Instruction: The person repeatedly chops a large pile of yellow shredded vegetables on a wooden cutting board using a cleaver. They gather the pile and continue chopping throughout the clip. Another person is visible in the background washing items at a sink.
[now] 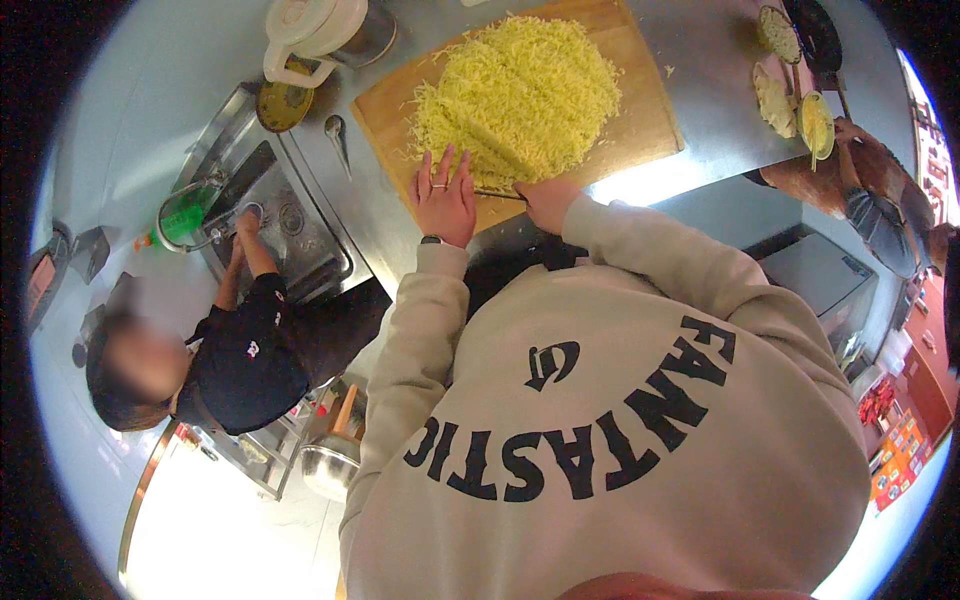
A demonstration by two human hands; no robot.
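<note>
A broad heap of yellow shredded food (525, 90) covers much of a wooden cutting board (645, 112). My right hand (551, 206) is closed at the board's near edge on what looks like the handle of a knife; a thin dark edge runs left from it, and the rest of the tool is hard to make out. My left hand (444, 199) lies flat with its fingers spread, its fingertips at the near left edge of the heap. It wears a ring and a dark wristband. Whether it touches the tool cannot be told.
Left of the board are a metal spoon (339, 142), a white-handled pitcher (315, 34), a yellowish round lid or dish (285, 97) and a steel sink (315, 247), where a co-worker's hands (247, 225) are. At right, another person stands near a bowl (816, 124) and a dark pan (817, 37).
</note>
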